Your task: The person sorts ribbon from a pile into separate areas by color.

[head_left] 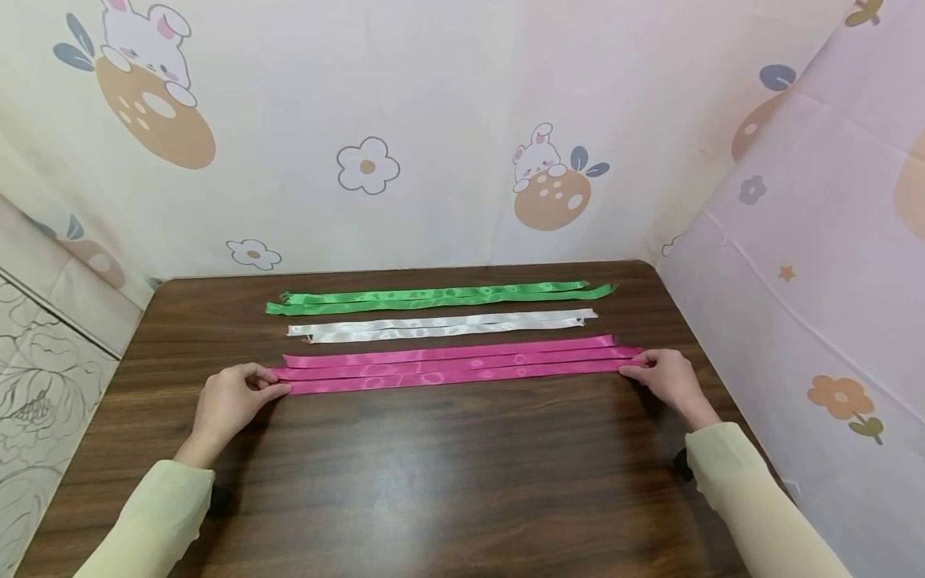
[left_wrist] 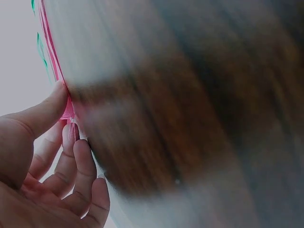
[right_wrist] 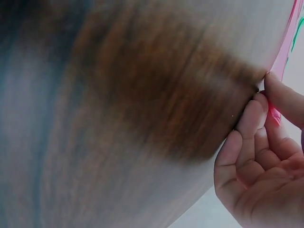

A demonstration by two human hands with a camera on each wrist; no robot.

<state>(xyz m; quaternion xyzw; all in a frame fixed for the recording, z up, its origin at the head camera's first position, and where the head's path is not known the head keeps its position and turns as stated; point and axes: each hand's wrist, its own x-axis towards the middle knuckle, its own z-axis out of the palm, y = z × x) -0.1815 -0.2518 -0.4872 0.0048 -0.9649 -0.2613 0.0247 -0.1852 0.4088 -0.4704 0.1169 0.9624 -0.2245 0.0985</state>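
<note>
Three pink satin ribbons lie side by side across the table, and the nearest pink ribbon [head_left: 448,377] is the lowest in the head view. At its left end my left hand [head_left: 230,401] pinches it between thumb and fingers; a bit of pink ribbon [left_wrist: 68,112] shows under the thumb in the left wrist view. My right hand [head_left: 672,377] pinches the right end, where a pink tip [right_wrist: 275,115] pokes out below the thumb in the right wrist view. Behind the pink ones lie two white ribbons [head_left: 448,323], then two green ribbons [head_left: 441,299], all stretched lengthwise.
The dark wood-grain table [head_left: 462,482] has its far edge against a patterned cloth [head_left: 448,96] with rabbits and flowers. Another cloth [head_left: 817,281] hangs along the right side. Part of a pale panel with line drawings [head_left: 43,401] stands at the left.
</note>
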